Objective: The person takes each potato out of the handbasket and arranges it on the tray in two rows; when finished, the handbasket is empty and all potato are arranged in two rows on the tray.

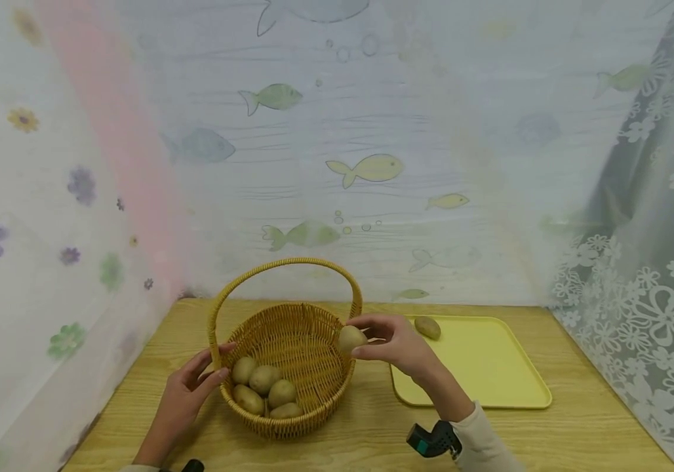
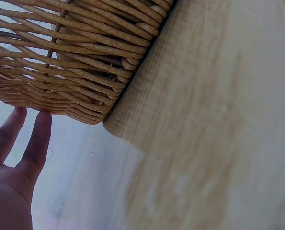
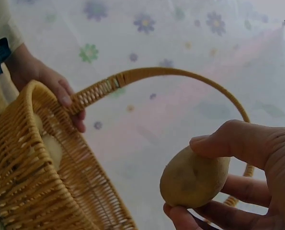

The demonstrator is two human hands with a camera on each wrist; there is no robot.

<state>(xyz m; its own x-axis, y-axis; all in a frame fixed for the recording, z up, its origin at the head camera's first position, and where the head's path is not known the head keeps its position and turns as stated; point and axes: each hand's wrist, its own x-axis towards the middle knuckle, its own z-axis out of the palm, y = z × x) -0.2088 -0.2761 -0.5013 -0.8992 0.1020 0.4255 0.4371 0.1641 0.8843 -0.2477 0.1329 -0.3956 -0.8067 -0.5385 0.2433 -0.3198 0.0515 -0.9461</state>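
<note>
A potato (image 1: 351, 339) is pinched between the thumb and fingers of my right hand (image 1: 393, 343), over the right rim of a wicker basket (image 1: 307, 419). In the right wrist view the held potato (image 3: 194, 178) shows smooth and pale brown, the basket's rim lower left of it. My left hand (image 1: 186, 385) grips the basket's left rim at the foot of its arched handle (image 1: 290, 261). In the left wrist view, fingertips of the left hand (image 2: 17, 163) touch the woven side (image 2: 80, 62). Several potatoes (image 1: 265, 379) lie in the left front part of the basket.
Right of the basket, a yellow tray (image 1: 478, 367) lies on the wooden table (image 1: 585, 419). One potato (image 1: 427, 327) is at its far left corner. Printed curtains (image 1: 313, 196) stand close behind the table and on both sides.
</note>
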